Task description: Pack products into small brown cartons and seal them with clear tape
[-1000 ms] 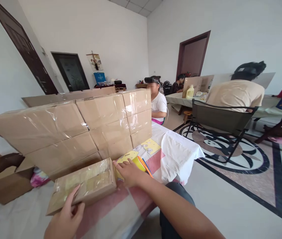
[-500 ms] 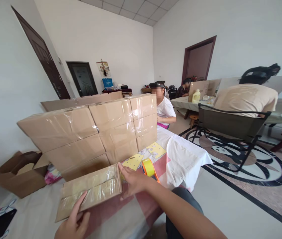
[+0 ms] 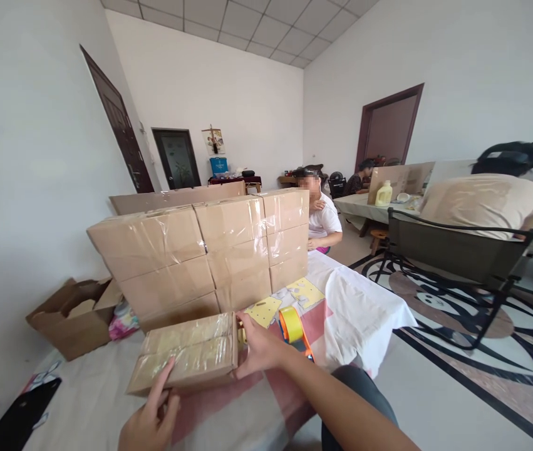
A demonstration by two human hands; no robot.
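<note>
A low cardboard box with clear tape over its top lies on the cloth-covered table right in front of me. My right hand grips its right end, fingers at the far corner and thumb at the near one. At the near side is my left hand, its index finger laid on the taped top and the other fingers bent against the front; their tips are partly hidden. An orange tape dispenser with a yellow roll stands just beyond my right hand.
Behind the box rises a stack of taped cardboard boxes. An open carton is at the left, with a black flat object nearer me. A person sits beyond the stack. To the right stands a folding chair with another person.
My view has shifted, so the scene sits lower and further right. The box's front side shows more now. Both hands remain on the box.
</note>
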